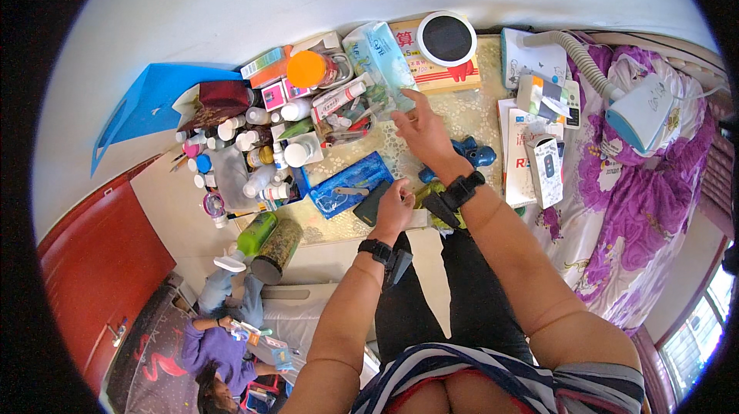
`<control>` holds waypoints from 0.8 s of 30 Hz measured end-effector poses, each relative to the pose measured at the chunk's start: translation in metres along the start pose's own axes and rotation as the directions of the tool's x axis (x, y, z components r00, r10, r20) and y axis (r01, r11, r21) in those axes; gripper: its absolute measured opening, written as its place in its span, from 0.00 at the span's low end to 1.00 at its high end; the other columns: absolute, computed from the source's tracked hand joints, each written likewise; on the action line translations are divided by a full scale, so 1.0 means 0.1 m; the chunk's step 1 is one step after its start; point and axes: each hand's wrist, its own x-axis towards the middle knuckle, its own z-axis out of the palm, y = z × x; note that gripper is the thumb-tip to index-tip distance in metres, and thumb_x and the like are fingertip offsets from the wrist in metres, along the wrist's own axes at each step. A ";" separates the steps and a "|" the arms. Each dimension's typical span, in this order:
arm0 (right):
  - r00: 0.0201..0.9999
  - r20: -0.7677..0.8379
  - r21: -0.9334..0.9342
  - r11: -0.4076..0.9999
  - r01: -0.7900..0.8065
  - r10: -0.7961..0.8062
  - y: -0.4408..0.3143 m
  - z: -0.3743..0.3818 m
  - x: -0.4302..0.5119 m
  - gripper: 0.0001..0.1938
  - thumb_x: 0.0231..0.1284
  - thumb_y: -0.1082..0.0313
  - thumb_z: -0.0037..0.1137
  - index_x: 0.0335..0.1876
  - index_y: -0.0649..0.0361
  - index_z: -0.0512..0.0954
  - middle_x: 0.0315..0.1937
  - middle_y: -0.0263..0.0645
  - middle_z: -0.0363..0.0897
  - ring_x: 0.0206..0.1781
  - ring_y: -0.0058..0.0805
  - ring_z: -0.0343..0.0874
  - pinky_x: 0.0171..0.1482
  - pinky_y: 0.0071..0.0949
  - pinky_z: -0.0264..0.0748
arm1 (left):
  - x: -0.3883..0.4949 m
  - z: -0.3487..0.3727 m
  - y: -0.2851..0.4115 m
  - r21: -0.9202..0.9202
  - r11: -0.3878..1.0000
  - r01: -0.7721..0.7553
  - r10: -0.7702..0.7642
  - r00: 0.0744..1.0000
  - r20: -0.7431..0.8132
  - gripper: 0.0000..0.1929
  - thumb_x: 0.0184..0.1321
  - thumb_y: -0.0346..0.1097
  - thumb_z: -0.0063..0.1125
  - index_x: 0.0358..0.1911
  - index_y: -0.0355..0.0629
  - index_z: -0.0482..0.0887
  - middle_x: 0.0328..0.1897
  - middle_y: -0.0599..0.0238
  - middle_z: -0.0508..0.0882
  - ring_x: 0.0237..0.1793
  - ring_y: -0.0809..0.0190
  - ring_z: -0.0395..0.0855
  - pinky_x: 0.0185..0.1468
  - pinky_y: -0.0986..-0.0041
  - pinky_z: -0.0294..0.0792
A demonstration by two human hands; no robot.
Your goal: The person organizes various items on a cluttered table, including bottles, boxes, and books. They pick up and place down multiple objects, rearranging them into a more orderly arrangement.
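Observation:
My right hand (426,136) reaches over the table, its thumb and forefinger apart. It is beside the lower end of a pale blue-green plastic tissue pack (378,53); I cannot tell whether the fingertips touch it. My left hand (394,211) hovers by a dark, flat, phone-like object (371,204), its fingers loosely curled with nothing visible in them. Left of that lies a blue flat packet (340,197) with a pale strip-like item (351,190) on top. A blue toy figure (476,153) is partly hidden behind my right wrist.
Bottles, jars and boxes crowd the table's left, including an orange-lidded jar (306,69). A round white-rimmed device (446,38) rests on a yellow workbook (424,79). Books (514,183) and a lamp (638,114) stand right. A green bottle (257,233) borders the edge. Another person (216,345) sits lower left.

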 end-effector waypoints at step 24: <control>0.906 0.391 -0.880 0.220 0.420 -0.165 1.13 -0.50 -0.37 0.16 0.54 0.64 0.50 0.47 0.61 0.71 0.44 0.45 0.74 0.51 0.42 0.72 0.54 0.40 0.67 | 0.03 -0.04 0.08 0.017 0.995 0.094 -0.095 0.995 0.019 0.20 0.54 0.32 0.57 0.52 0.40 0.74 0.34 0.55 0.83 0.37 0.51 0.82 0.42 0.65 0.72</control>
